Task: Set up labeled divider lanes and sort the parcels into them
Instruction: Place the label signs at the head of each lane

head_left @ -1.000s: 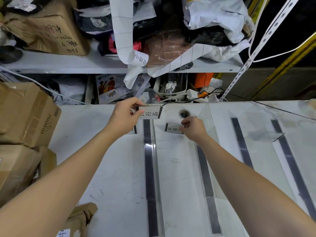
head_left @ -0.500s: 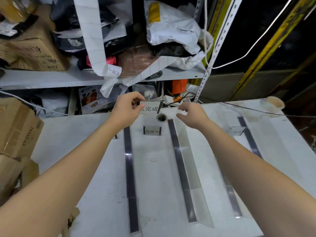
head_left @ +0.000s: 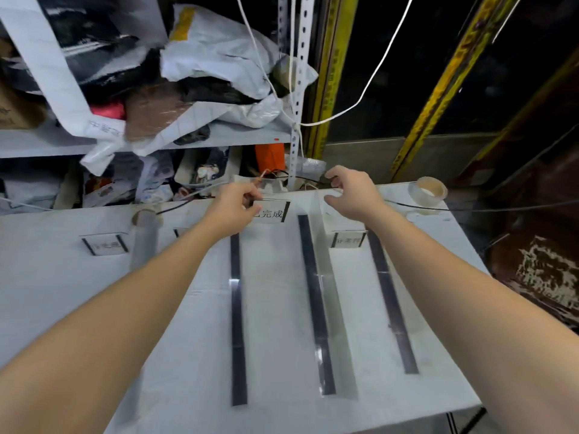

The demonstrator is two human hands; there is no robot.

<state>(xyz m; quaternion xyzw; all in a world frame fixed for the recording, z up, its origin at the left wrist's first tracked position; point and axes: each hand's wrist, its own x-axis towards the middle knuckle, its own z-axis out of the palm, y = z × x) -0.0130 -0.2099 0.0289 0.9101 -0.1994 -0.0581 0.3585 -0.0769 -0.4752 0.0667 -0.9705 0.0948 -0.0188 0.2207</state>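
Observation:
My left hand (head_left: 233, 204) pinches the left end of a clear label holder (head_left: 272, 212) printed with black characters, held just above the far end of the white table (head_left: 275, 364). My right hand (head_left: 352, 195) hovers to its right with fingers spread and loosely curved, holding nothing. Clear divider strips with dark bases (head_left: 236, 314) (head_left: 315, 302) (head_left: 390, 305) run front to back and form lanes. Two other label holders (head_left: 105, 245) (head_left: 348, 240) stand at the lanes' far ends. Parcels in white and black bags (head_left: 219, 64) lie piled on the shelf behind.
A roll of clear tape (head_left: 427, 191) sits at the table's far right corner. Cables (head_left: 470, 209) cross the back edge. A cluttered metal shelf (head_left: 219, 137) rises directly behind the table. The table's right edge drops to a dark floor.
The view swung right. My right hand let go of the middle label, lifted and moved right, opening. My left hand carried its label rightward along the table's far end.

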